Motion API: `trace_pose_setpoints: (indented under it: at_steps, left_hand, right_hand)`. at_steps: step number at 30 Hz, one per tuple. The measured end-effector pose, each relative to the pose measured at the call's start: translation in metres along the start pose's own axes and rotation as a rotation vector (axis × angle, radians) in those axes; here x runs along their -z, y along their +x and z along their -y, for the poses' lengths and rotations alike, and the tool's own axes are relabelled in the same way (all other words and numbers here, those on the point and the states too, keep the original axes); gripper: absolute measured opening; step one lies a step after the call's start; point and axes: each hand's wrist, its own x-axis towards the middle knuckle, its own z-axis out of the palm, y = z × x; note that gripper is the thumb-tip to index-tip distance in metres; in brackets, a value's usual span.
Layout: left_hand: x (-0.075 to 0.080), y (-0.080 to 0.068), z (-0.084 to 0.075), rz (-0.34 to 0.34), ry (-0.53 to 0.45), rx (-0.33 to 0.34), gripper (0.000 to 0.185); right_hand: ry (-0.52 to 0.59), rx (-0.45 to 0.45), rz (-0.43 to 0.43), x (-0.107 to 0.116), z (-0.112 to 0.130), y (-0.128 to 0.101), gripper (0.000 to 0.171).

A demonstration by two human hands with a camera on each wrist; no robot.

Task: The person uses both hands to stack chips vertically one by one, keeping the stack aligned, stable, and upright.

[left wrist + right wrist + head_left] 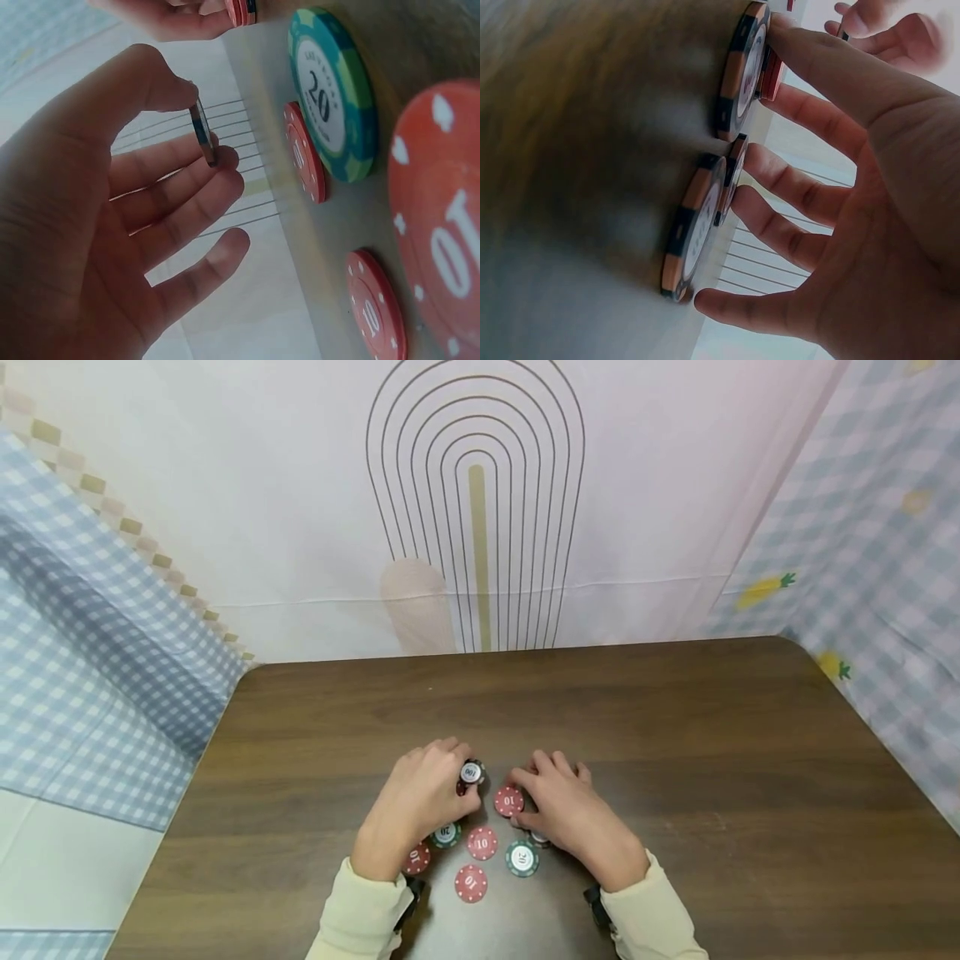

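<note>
My left hand (423, 789) pinches a black 100 poker chip (472, 772) between thumb and fingers. From the left wrist, that chip (202, 131) shows edge-on, raised off the table. A bit of red chip (461, 788) peeks out just below it. To the right, the thumb and index finger of my right hand (566, 802) grip a small stack topped by a red 10 chip (509, 802). Seen from the right wrist, the red stack (773, 75) sits between those fingertips, partly hidden by a black-and-orange chip (742, 75). The other right fingers are spread near more black-and-orange chips (694, 232).
Nearer the body lie green 20 chips (522, 858) and red 10 chips (471, 883), flat on the brown wooden table (712, 735). Another red chip (417, 858) is partly covered by my left wrist. A patterned cloth (300, 527) hangs behind the table's far edge.
</note>
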Motion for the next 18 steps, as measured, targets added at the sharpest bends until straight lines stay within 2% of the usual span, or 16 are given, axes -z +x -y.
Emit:
trace_pose_setpoints:
  at_steps: [6, 10, 18]
  left_hand:
    - [0.002, -0.002, 0.000, 0.005, 0.036, -0.029, 0.032]
    - [0.005, -0.002, -0.002, 0.020, 0.013, -0.048, 0.030]
    - [0.005, 0.004, -0.019, 0.077, -0.015, -0.077, 0.032]
  right_hand:
    - [0.000, 0.002, 0.009, 0.002, 0.000, -0.001, 0.043]
    - [0.006, 0.004, 0.016, 0.003, -0.001, -0.001, 0.043]
    - [0.035, 0.024, 0.007, 0.007, -0.011, -0.010, 0.040]
